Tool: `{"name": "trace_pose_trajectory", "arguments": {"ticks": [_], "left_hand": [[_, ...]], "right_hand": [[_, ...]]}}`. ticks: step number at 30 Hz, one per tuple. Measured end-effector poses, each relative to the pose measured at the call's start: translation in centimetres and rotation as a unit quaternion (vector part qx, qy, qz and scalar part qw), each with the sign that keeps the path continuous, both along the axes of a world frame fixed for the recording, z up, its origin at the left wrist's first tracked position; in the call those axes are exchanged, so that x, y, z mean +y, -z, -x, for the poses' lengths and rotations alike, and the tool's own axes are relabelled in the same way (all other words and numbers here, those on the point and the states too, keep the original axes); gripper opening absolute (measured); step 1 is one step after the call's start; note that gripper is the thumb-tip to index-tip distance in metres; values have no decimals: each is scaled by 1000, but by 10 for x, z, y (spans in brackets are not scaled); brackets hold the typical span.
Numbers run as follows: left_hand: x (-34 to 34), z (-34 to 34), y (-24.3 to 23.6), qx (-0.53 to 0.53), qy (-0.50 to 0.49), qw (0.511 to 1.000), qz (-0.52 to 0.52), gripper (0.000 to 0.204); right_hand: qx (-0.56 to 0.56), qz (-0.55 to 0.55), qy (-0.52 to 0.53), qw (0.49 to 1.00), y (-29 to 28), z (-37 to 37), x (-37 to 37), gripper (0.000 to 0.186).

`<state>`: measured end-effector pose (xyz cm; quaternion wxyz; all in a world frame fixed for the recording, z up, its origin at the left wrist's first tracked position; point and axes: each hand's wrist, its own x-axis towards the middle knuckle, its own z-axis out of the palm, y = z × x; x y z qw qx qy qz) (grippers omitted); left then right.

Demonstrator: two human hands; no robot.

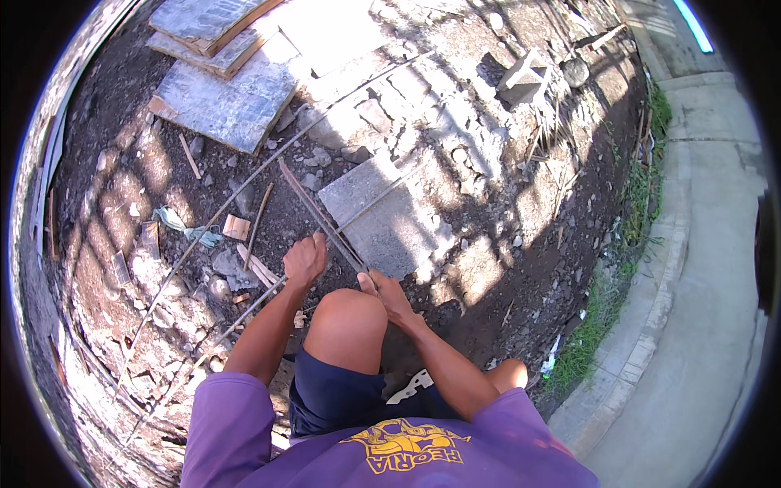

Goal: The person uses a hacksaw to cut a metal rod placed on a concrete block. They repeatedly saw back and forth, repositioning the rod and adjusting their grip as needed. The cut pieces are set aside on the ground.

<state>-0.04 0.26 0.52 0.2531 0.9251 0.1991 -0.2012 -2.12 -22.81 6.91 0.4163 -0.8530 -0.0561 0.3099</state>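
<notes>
Gripping a thin grey rod (pixel 244 317) in the left hand (pixel 304 260), with fingers curled closed around it. Clutching the near end of a narrow brown bar (pixel 309 199) in the right hand (pixel 386 294), with fingers wrapped about it and thumb raised. Crossing each other, rod and bar, just beyond the left hand; cannot tell the upper from the lower. Stretching, as to the rod, from near left toward far right across a flat grey slab (pixel 394 236). Bordered on the left by a second long rod (pixel 262 168), a small wood block (pixel 237 227) and a pale blue cloth (pixel 203 237). Backed at far left by stacked boards (pixel 224 102). Edged on the right by green grass (pixel 579 358), then pavement (pixel 708 244).
</notes>
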Motion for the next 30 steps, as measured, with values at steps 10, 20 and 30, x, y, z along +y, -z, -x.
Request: {"name": "trace_pose_trajectory", "arguments": {"ticks": [10, 20, 30], "left_hand": [[-4, -8, -39, 31, 146, 987, -61, 41], [-35, -38, -131, -69, 418, 906, 17, 32], [-22, -49, -96, 16, 411, 911, 45, 32]], "right_hand": [[-14, -9, 54, 998, 4, 0, 2, 56], [60, -37, 102, 992, 11, -4, -8, 68], [83, -79, 110, 987, -3, -17, -17, 72]]}}
